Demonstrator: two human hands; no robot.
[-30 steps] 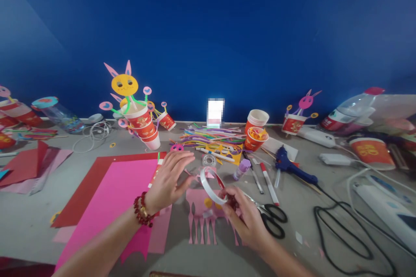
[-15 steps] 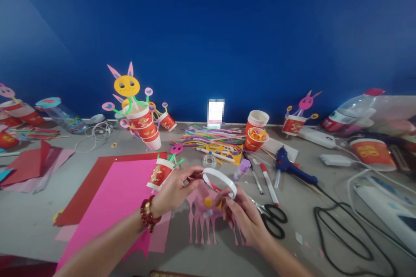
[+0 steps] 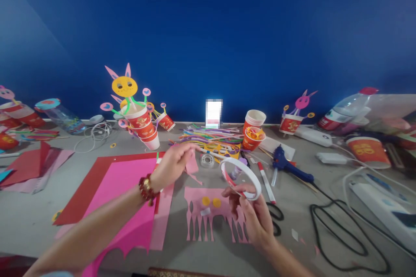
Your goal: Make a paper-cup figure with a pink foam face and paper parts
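My right hand grips a roll of white tape by its lower edge, the ring tilted up. My left hand is raised with its fingers pinched together, and a piece of pink paper hangs at the fingertips. Below and between the hands lies a pink paper cut-out with slits along its lower edge. On it are two yellow paper discs and a small white piece. Black-handled scissors are partly hidden behind my right hand.
Pink and red sheets lie left. Behind stand decorated paper cups, pipe cleaners, a clear tape roll and a glue stick. A blue glue gun with a black cord is at right.
My left hand has left the tape roll and moved up with the pink piece. My right hand has moved right with the roll, uncovering the pink cut-out.
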